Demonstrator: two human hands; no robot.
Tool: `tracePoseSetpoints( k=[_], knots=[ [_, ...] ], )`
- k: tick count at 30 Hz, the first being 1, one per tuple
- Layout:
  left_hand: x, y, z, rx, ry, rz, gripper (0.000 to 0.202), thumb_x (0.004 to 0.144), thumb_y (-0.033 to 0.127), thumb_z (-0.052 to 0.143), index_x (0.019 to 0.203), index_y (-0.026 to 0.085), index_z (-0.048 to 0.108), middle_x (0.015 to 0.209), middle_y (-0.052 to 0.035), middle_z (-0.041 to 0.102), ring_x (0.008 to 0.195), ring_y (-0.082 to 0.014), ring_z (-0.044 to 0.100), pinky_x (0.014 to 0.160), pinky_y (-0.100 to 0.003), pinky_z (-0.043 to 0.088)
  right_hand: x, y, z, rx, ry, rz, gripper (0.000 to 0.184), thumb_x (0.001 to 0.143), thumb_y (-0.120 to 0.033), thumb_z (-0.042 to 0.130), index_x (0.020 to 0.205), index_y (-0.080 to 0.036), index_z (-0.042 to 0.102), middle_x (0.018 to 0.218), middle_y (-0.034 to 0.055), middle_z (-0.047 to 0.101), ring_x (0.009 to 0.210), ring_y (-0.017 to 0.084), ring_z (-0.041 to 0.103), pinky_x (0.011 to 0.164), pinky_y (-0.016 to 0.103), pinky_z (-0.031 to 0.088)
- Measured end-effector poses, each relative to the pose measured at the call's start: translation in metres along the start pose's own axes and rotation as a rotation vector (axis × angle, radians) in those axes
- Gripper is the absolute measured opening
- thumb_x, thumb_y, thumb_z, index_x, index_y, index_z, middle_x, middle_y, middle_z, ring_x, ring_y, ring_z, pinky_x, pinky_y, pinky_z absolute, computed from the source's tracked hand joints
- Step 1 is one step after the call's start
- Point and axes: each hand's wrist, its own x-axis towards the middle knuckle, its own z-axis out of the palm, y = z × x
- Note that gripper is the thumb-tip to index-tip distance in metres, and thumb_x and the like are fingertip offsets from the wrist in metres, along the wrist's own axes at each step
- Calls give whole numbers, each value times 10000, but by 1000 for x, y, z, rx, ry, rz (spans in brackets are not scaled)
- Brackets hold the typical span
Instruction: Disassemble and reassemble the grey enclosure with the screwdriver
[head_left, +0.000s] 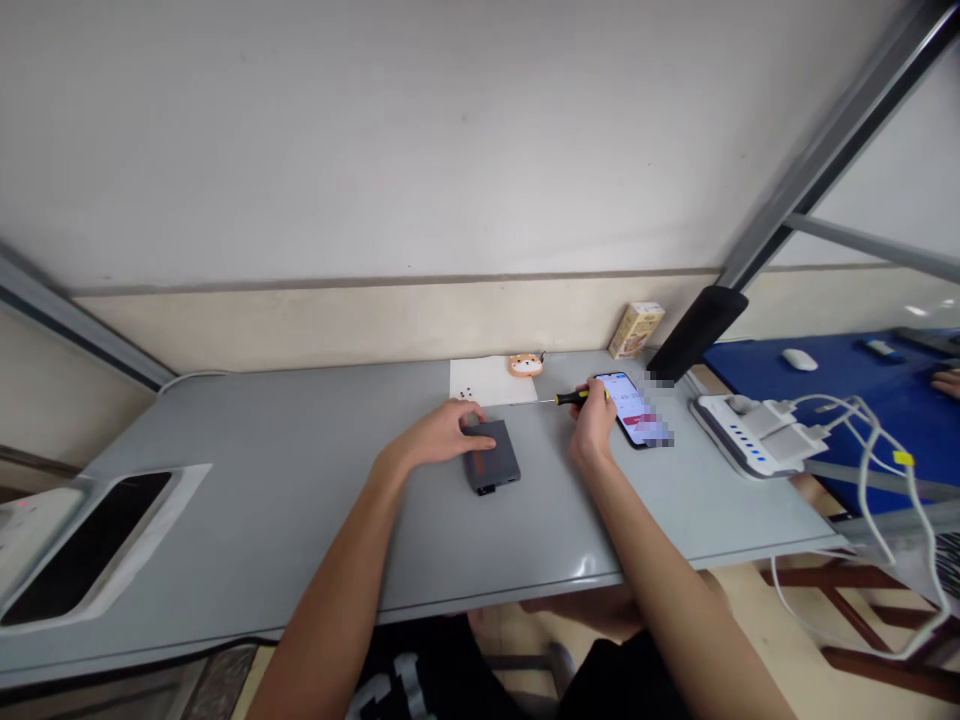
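A dark grey, flat box-shaped device point(496, 455) rests on the grey table, and my left hand point(452, 432) grips its far left corner between thumb and fingers. To the right, my right hand point(594, 420) is closed around a screwdriver point(570, 398) with a black and yellow handle. Its thin shaft points left, over the near edge of a white sheet of paper point(487, 375). Several tiny dark pieces, perhaps screws point(466, 393), lie on that paper. An orange case with an animal face point(526, 366) sits at the paper's right side.
A lit phone point(636, 410) lies beside my right hand. Behind it stand a small carton point(636, 330) and a black padded post point(697, 330). A power strip point(750, 440) with white cables is at right; a black-screened tablet-like object point(90, 545) lies at left. Another person's hand point(946, 382) shows far right.
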Motion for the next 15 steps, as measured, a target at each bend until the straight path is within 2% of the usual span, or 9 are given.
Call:
tracePoseSetpoints(
  k=[2,4,7,9,12,15],
  knots=[
    [0,5,3,29,25,-26,524,820,661,673,1194,295,676,895,-27,690,805,-242,644,673,-317,441,1,-1,-1,-27,9,-55,210,808,-366,579,687,-194,575,713,-21,527,607,108,455,514,236,375],
    [-2,9,4,52,63,-38,502,893,643,586,1266,310,634,913,-28,698,796,-238,645,673,-315,423,2,-3,-3,-74,4,-126,227,828,-376,563,688,-197,569,707,-21,537,622,116,467,539,244,382],
    [-6,8,1,47,43,-96,486,945,636,486,1246,277,616,858,-35,683,735,-227,621,639,-315,404,1,-8,-6,-162,-9,-309,252,863,-383,539,689,-201,551,701,-17,561,641,125,481,588,258,390],
    [-10,1,-5,-6,-39,-113,528,909,656,534,1258,265,598,785,-16,640,676,-210,586,595,-304,385,-3,-12,-9,-217,-17,-473,268,882,-374,532,672,-207,514,677,-19,560,650,129,491,622,267,392],
    [-17,-11,-12,-71,-122,-71,692,759,636,735,1327,275,571,828,-1,612,700,-196,580,591,-290,403,-11,-16,-14,-313,-35,-673,301,902,-333,525,634,-220,449,609,-28,519,617,132,475,624,276,373],
    [-20,-16,-12,-66,-65,-22,767,646,554,843,1319,282,597,1030,-37,626,858,-223,617,708,-314,480,-20,-13,-18,-398,-133,-837,330,924,-302,512,616,-227,420,558,-37,450,566,131,422,585,287,334]
  ],
)
